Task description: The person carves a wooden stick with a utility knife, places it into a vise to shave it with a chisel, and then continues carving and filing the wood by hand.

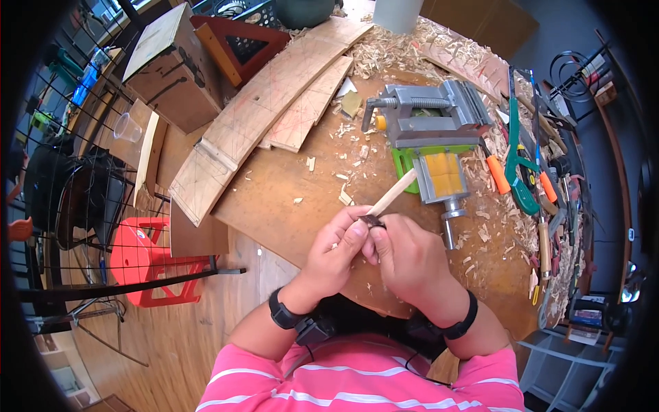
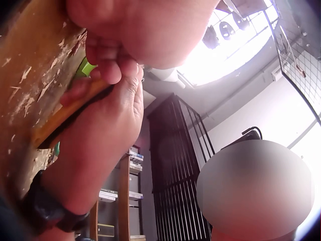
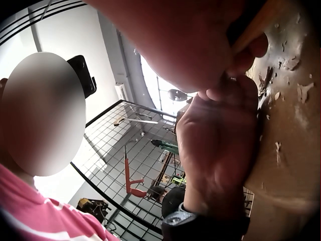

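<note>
A slim pale wooden stick (image 1: 394, 193) slants up and away from between both hands, its far end overlapping the vise in the head view. The left hand (image 1: 333, 254) grips its near end with curled fingers, thumb pressed on top. Across the stick, at the fingertips, lies a small dark brown piece (image 1: 371, 220); its kind cannot be told. The right hand (image 1: 415, 261) pinches this piece with thumb and curled fingers, close against the left hand. In the right wrist view the stick (image 3: 258, 27) shows past the right hand; the hands hide its near end.
Just ahead stands a metal vise (image 1: 439, 113) on a green base. Saws, including a green-handled saw (image 1: 513, 137), and other tools lie along the right side among wood shavings (image 1: 384, 51). Marked boards (image 1: 261, 113) lie at the left. A red stool (image 1: 144, 261) stands beyond the table edge.
</note>
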The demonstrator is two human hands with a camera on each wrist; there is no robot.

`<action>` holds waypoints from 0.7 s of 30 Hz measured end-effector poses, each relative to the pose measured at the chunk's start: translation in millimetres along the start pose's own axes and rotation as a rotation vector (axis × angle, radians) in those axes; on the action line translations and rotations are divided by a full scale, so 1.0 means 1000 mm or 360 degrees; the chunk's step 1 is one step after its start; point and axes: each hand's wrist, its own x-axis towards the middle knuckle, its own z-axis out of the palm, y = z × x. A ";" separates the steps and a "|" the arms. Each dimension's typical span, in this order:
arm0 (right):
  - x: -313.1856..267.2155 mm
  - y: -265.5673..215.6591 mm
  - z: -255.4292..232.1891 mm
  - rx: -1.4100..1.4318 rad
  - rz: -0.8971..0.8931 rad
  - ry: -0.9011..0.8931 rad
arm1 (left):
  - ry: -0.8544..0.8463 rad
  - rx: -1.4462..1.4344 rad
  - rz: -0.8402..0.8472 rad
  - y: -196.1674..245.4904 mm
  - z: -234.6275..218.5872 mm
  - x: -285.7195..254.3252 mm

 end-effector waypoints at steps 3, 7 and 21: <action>-0.001 0.000 -0.004 0.0077 -0.0211 0.0268 | 0.0025 -0.0032 -0.0030 0.004 0.006 0.000; 0.006 0.010 -0.017 0.0070 -0.0125 0.0512 | 0.0052 0.0013 0.0026 0.003 0.010 -0.001; 0.001 0.011 -0.018 0.0010 -0.0089 0.0435 | 0.0046 -0.0009 0.0016 0.007 0.010 0.000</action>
